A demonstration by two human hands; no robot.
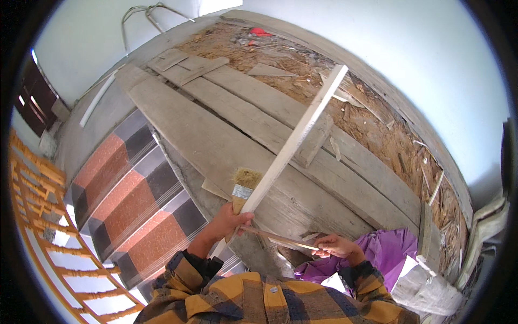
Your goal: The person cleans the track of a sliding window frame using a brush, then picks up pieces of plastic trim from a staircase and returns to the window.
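My left hand (233,221) holds a wide paintbrush (243,190) by its handle, with its bristles pointing up, together with a long pale bar (297,139) that slants up and to the right. A thin narrow strip (283,239) runs from beside my left hand to my right hand (334,246), whose fingers pinch its right end. Just right of my right hand lies crumpled purple sheeting (388,251). Below both hands are worn wooden planks (226,141).
Steps with red and black tiles (137,194) descend at the left beside a wooden balustrade (60,243). Dirt with wood scraps (364,129) lies beyond the planks. A bent metal frame (149,16) leans on the back wall. At the right stands a dusty bucket-like container (429,291).
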